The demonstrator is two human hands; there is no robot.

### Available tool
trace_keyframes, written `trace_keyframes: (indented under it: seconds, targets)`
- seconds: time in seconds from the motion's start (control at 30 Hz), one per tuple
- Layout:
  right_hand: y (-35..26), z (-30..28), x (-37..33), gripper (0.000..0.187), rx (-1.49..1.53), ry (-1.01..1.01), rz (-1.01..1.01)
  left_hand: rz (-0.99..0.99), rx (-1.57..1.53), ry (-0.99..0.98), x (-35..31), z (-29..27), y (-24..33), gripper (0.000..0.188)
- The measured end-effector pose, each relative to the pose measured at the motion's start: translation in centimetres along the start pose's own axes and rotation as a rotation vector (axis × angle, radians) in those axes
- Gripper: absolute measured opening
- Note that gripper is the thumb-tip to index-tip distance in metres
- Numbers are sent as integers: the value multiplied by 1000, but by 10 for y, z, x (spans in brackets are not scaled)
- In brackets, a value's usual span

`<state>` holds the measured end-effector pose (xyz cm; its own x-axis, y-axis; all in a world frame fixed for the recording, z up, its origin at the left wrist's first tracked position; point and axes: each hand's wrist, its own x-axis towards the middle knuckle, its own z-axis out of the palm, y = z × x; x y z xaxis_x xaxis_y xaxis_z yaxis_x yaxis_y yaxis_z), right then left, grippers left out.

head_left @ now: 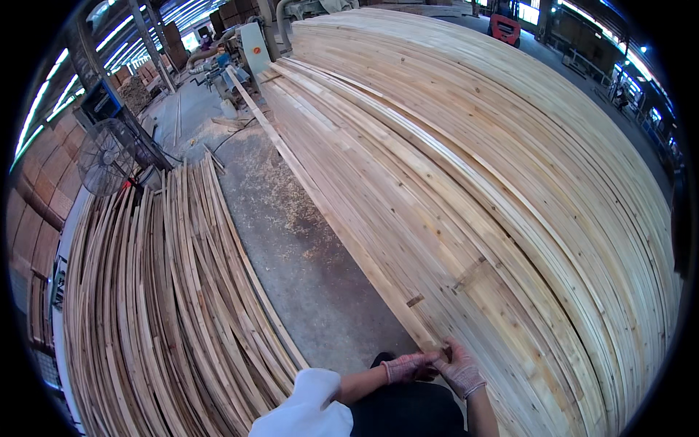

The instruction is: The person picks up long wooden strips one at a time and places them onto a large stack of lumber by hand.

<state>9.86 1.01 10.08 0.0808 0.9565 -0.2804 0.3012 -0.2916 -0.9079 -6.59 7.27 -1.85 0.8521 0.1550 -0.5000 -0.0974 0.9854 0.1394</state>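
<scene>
Both my hands wear pink knit gloves and meet at the near end of a long thin wooden strip. That strip runs along the left edge of a big stack of pale planks and reaches far back toward a saw machine. My left hand grips the strip's end from the left. My right hand closes on the same end from the right, fingers curled over it. My white sleeve and dark trousers show at the lower edge.
A lower pile of thin wood strips lies on my left. Between the two piles runs a concrete aisle strewn with sawdust. A standing fan is at the left; a saw machine and a red forklift stand far back.
</scene>
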Motion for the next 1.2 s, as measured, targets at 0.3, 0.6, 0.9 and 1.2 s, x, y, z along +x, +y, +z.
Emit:
trace_keyframes:
  seconds: [0.3,0.6,0.9,1.2]
  targets:
    - [112,-165,-224,52,-473,156,716,360,191,219,-40,35,40,41]
    - [46,-262,-491,73,-325,585,1161,480,575,462,-81,148,51,41]
    - [1,-184,-294,58,-489,701,731,801,267,623,-75,99,268,27]
    - [-9,-89,-124,37,-929,528,412,835,84,278,-90,22,365,40]
